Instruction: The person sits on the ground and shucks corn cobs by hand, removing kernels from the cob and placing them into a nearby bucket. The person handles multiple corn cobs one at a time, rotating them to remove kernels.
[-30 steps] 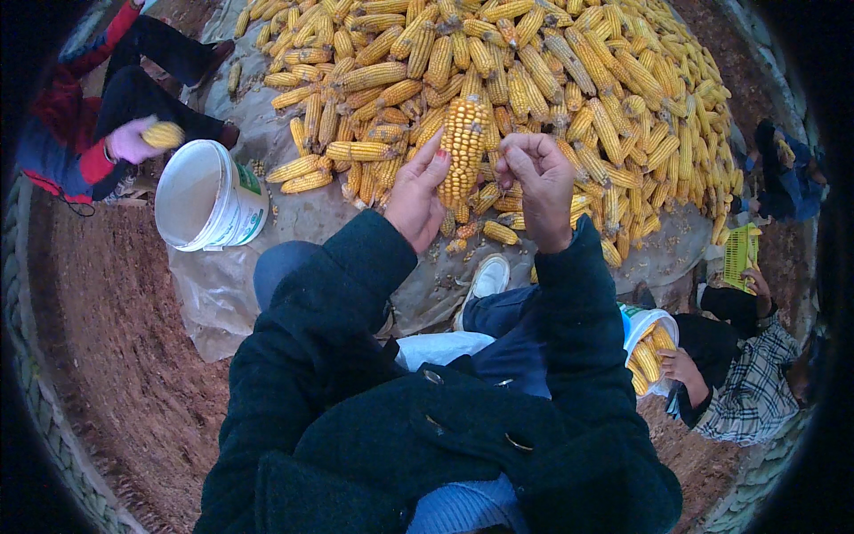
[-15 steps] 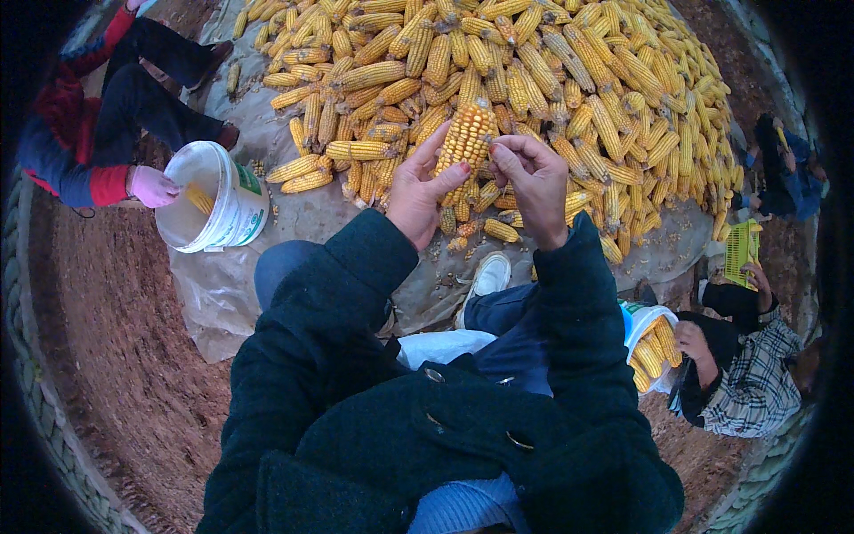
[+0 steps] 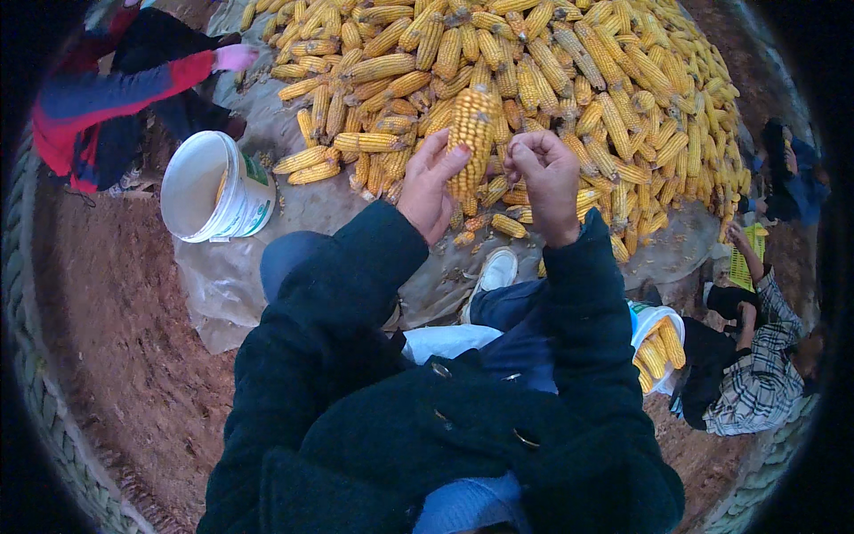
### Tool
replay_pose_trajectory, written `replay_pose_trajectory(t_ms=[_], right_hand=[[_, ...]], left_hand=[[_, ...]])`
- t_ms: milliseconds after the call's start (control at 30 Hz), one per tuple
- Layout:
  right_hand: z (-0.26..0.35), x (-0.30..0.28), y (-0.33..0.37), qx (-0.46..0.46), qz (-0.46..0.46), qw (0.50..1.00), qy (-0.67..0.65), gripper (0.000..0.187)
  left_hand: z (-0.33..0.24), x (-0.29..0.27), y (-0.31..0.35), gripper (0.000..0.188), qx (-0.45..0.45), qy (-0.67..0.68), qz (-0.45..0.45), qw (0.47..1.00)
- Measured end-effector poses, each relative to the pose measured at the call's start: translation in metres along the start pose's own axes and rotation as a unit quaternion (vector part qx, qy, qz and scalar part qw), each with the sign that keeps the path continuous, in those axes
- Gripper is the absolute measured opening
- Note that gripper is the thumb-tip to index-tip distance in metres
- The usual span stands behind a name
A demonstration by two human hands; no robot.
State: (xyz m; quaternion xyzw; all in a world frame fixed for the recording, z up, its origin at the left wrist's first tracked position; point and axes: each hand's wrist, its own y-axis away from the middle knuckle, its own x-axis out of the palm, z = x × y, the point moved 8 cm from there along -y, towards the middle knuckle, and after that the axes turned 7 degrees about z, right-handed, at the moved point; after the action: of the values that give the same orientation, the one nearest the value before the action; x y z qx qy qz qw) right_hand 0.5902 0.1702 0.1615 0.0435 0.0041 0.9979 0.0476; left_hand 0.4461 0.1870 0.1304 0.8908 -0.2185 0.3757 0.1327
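My left hand (image 3: pixel 432 189) grips a yellow corn cob (image 3: pixel 471 138) and holds it upright, its tip pointing away from me. Some kernels on the cob look darker near the tip. Close to the cob's right side is my right hand (image 3: pixel 550 182), thumb and curled fingers pinched together. Whatever may sit in that pinch is too small to make out. Just beyond both hands rises a large heap of corn cobs (image 3: pixel 623 107), spread on a grey sheet (image 3: pixel 218 294).
To the left stands a white bucket (image 3: pixel 200 191) beside a person in a red and blue jacket (image 3: pixel 133 93). A bucket of cobs (image 3: pixel 660 343) is on my right, near a person in a checked top (image 3: pixel 756 383). Farther right are a yellow crate (image 3: pixel 745 258) and another person (image 3: pixel 792 173).
My right hand's fingers have curled in tighter beside the cob. The person on the left has moved an arm from the bucket toward the heap; the person at right has reached to the crate.
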Motion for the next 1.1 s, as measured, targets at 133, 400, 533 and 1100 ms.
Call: replay_pose_trajectory(t_ms=[133,400,533,1100], right_hand=[[0.003,0.001,0.001,-0.021,-0.001,1.0,0.003,0.006],[0.005,0.009,0.0,-0.021,0.045,0.998,0.024,0.009],[0.004,0.015,0.001,-0.005,0.073,0.997,0.037,0.011],[0.015,0.009,0.003,-0.015,-0.006,0.999,-0.039,0.031]], left_hand=[[-0.002,-0.004,-0.004,0.032,-0.012,0.091,0.013,0.996],[0.0,-0.016,-0.006,0.034,-0.007,0.111,-0.017,0.994],[0.0,-0.015,-0.007,0.035,-0.02,0.137,0.0,0.99],[0.004,0.026,0.003,0.047,-0.065,0.061,0.121,0.989]])
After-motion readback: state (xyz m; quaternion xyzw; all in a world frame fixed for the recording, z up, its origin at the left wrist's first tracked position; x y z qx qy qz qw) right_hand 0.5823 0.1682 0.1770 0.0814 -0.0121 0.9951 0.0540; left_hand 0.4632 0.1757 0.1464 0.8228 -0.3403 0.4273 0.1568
